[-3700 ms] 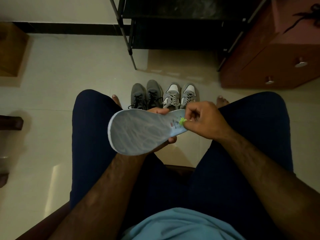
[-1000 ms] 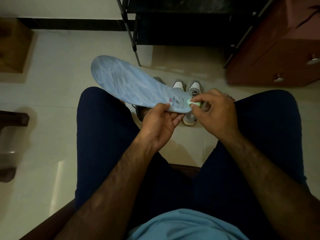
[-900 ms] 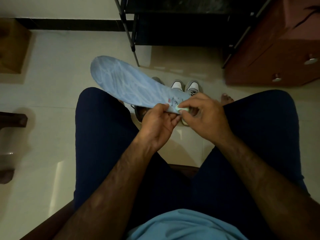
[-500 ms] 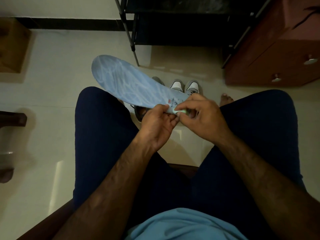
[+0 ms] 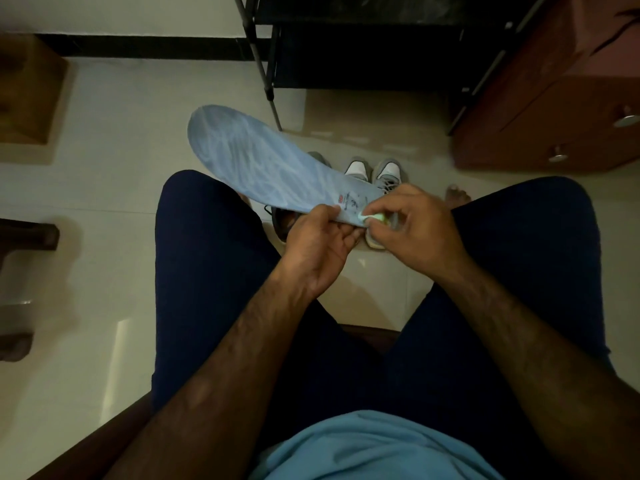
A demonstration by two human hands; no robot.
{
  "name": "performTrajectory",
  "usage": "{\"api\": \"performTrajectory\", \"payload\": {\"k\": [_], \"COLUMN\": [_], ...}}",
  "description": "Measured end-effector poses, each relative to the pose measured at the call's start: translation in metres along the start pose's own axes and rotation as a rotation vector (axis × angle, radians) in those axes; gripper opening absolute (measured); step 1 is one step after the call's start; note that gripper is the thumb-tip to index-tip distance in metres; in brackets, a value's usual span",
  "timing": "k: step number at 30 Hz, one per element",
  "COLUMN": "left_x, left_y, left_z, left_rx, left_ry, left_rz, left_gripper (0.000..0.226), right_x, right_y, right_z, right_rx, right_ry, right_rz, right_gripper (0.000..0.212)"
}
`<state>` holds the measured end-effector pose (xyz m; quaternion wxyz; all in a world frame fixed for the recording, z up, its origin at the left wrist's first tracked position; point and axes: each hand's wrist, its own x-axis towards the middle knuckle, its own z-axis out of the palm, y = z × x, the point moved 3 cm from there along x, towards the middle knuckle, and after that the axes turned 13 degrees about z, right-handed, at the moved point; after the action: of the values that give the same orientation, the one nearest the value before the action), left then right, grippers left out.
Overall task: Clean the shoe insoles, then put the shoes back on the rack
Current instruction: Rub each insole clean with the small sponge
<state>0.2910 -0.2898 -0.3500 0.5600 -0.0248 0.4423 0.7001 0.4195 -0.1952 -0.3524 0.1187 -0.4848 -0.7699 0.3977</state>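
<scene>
- The left hand, on the near side of the shoes, grips the heel end of the insole with its thumb on top and fingers curled beneath.
- The right hand, directly above the shoes, pinches a small green wipe against that same heel end.
- The insole is held in the air over the shoes. Its long axis runs from the hands away and to the left, toe end farthest.
- Wiping the rest likely means the right hand travelling along that axis.
- The rack stands beyond the shoes.
</scene>
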Motion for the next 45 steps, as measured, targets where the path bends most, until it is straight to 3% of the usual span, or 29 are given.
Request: {"api": "performTrajectory", "payload": {"k": [3,8,12,17,22,27,31,35,40,45], "left_x": [-0.001,-0.001,-0.002,-0.002,0.000,-0.001,0.000,0.000,0.000,-0.001], "left_y": [-0.002,-0.003,-0.003,-0.003,-0.003,-0.004,-0.005,-0.006,-0.007,-0.009], "left_z": [-0.001,-0.001,-0.002,0.000,-0.002,-0.001,-0.005,-0.003,-0.005,-0.001], "left_rx": [0.021,0.039,0.067,0.072,0.104,0.135,0.158,0.163,0.193,0.207], "left_ry": [-0.001,0.006,0.002,0.018,0.034,0.031,0.044,0.045,0.057,0.037], "left_rz": [-0.015,-0.055,-0.054,-0.062,-0.054,-0.076,-0.079,-0.091,-0.096,-0.094], "left_gripper": [0.038,0.040,0.038,0.037,0.031,0.039,0.041,0.039,0.039,0.041], "right_x": [-0.005,0.010,-0.001,0.016,0.003,0.017,0.004,0.022,0.006,0.024], "right_y": [-0.009,0.002,-0.006,0.001,-0.002,0.004,-0.003,0.005,0.003,0.010], "right_z": [0.005,-0.004,0.003,-0.007,0.002,-0.004,0.006,-0.005,0.003,-0.008], "right_rx": [0.026,0.010,-0.012,0.007,-0.004,0.028,-0.029,0.004,-0.026,-0.015], "right_ry": [-0.079,0.083,-0.042,0.102,-0.073,0.092,-0.054,0.081,-0.096,0.082], "right_rz": [-0.068,0.043,-0.049,0.042,-0.045,0.039,-0.057,0.064,-0.023,0.113], "right_gripper": [0.018,0.018,0.018,0.018,0.017,0.018,0.017,0.018,0.018,0.019]}}
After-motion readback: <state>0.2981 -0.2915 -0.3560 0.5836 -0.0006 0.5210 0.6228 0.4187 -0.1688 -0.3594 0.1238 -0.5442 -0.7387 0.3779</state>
